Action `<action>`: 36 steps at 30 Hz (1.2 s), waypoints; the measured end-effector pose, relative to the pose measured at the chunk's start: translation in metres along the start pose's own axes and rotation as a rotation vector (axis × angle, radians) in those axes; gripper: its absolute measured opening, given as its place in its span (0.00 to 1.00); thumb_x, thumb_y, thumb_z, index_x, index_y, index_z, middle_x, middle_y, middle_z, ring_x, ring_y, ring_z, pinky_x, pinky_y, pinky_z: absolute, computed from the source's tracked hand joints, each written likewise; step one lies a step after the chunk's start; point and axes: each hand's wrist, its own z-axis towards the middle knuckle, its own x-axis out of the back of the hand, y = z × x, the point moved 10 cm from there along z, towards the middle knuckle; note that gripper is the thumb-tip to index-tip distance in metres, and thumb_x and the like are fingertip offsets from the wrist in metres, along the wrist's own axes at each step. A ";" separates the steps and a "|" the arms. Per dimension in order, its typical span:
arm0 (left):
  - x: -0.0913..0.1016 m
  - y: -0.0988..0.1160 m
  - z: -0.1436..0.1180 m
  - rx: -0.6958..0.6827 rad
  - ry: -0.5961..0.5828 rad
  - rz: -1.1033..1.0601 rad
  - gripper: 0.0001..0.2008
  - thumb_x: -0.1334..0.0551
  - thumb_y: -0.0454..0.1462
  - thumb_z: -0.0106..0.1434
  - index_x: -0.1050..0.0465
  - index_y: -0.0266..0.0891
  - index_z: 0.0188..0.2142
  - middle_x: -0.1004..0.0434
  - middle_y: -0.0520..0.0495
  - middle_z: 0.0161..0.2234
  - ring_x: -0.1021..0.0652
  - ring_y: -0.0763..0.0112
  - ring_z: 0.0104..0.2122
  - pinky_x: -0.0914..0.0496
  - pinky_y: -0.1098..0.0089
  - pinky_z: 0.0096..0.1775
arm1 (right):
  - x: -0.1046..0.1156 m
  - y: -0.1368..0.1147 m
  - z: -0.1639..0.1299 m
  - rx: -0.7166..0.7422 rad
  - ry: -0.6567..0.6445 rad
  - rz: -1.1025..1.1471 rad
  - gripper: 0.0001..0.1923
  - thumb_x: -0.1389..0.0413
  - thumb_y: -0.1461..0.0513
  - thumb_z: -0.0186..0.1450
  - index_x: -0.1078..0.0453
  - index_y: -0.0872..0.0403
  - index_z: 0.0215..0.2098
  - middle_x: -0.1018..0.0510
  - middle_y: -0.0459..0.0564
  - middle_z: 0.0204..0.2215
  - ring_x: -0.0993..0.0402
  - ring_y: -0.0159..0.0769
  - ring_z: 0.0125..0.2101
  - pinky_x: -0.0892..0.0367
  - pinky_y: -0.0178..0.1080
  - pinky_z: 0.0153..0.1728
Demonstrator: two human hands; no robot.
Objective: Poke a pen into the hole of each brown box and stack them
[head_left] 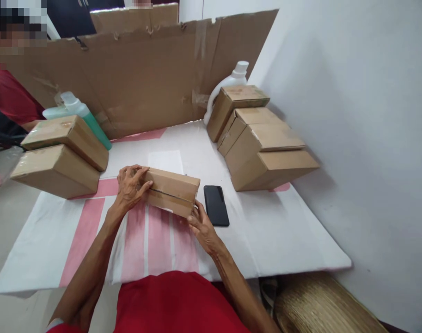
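Between my two hands is a small brown cardboard box (172, 187), with a dark seam running along its length. My left hand (130, 187) grips its left end, thumb on the near side and fingers over the top. At the lower right corner, my right hand (201, 225) has its thumb and fingers closed on the box; some of those fingers are hidden behind it. A black smartphone (216, 206) lies flat on the cloth just right of the box. Behind the box, a white sheet (166, 159) rests on the table.
Cardboard boxes (58, 169) are stacked at left before a green-liquid bottle (96, 127). More boxes (276, 134) stand at right, near a white jug (228, 81). A cardboard panel (144, 88) closes off the back. Someone in a red sleeve (13, 95) is at far left. A wall (370, 138) borders the right.
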 end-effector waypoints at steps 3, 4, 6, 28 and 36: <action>0.008 -0.011 0.000 0.058 0.004 0.000 0.21 0.37 0.50 0.68 0.20 0.46 0.56 0.27 0.37 0.52 0.32 0.45 0.55 0.38 0.44 0.60 | -0.006 -0.024 0.011 0.081 0.005 -0.086 0.38 0.31 0.46 0.58 0.37 0.46 0.62 0.23 0.55 0.55 0.21 0.44 0.45 0.25 0.40 0.37; 0.009 -0.016 -0.003 0.089 -0.006 -0.039 0.20 0.38 0.50 0.69 0.20 0.45 0.54 0.26 0.37 0.49 0.31 0.46 0.53 0.37 0.45 0.58 | -0.011 -0.033 0.015 0.107 -0.017 -0.108 0.35 0.32 0.46 0.60 0.35 0.47 0.60 0.22 0.54 0.51 0.22 0.41 0.41 0.27 0.38 0.34; 0.007 -0.026 -0.013 0.153 -0.039 -0.148 0.21 0.41 0.51 0.70 0.19 0.42 0.52 0.26 0.40 0.41 0.27 0.52 0.45 0.32 0.50 0.53 | -0.024 -0.050 0.019 0.160 -0.066 -0.172 0.29 0.32 0.46 0.61 0.32 0.49 0.54 0.21 0.51 0.44 0.24 0.38 0.37 0.30 0.37 0.31; -0.059 0.018 -0.146 0.380 -0.338 -0.569 0.24 0.45 0.57 0.71 0.25 0.41 0.33 0.23 0.47 0.31 0.24 0.63 0.31 0.27 0.62 0.37 | -0.060 -0.021 -0.003 0.034 0.011 -0.220 0.31 0.34 0.46 0.62 0.38 0.48 0.55 0.23 0.54 0.53 0.24 0.47 0.53 0.27 0.49 0.56; -0.035 0.021 -0.088 0.348 -0.018 -0.734 0.26 0.46 0.52 0.73 0.33 0.42 0.64 0.32 0.37 0.66 0.31 0.54 0.66 0.37 0.52 0.65 | -0.055 0.000 -0.007 -0.011 0.050 -0.293 0.27 0.37 0.46 0.64 0.34 0.51 0.55 0.22 0.57 0.56 0.24 0.49 0.55 0.29 0.51 0.58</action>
